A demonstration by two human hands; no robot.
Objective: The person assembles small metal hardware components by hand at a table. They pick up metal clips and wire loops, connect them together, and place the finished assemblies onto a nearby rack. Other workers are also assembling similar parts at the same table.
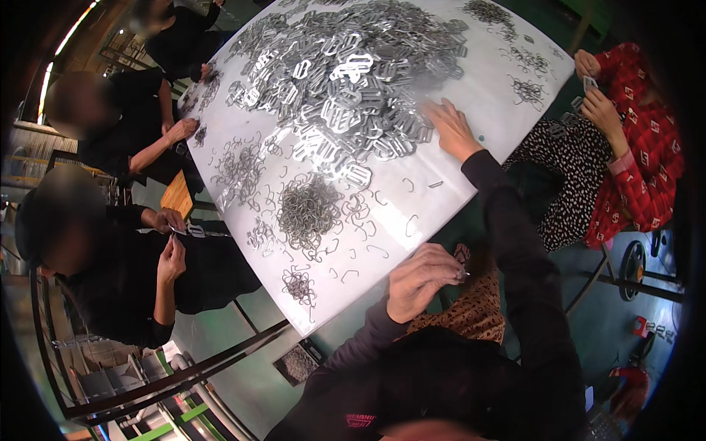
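Clock laid over the view. Left hand (421, 285), at four, just off the table (456, 176) edge: fingers drawn together on a small glinting piece (466, 275) (too small to name). On the tabletop, a little clump of wire hooks (298, 285) at seven; larger hook pile (309, 213), tangled, near the centre toward nine, loose hooks strewn about it. Right hand (454, 131), between one and two: fingers extended, loosely parted, at the near edge of the buckle heap (360, 92); contact, cannot tell. Heap is metal, broad, overlapping, at twelve. Across the table's left side, at nine, a black-clad worker (125, 279) holds metal pieces; at two, a worker in red (647, 162) holds a buckle (590, 83).
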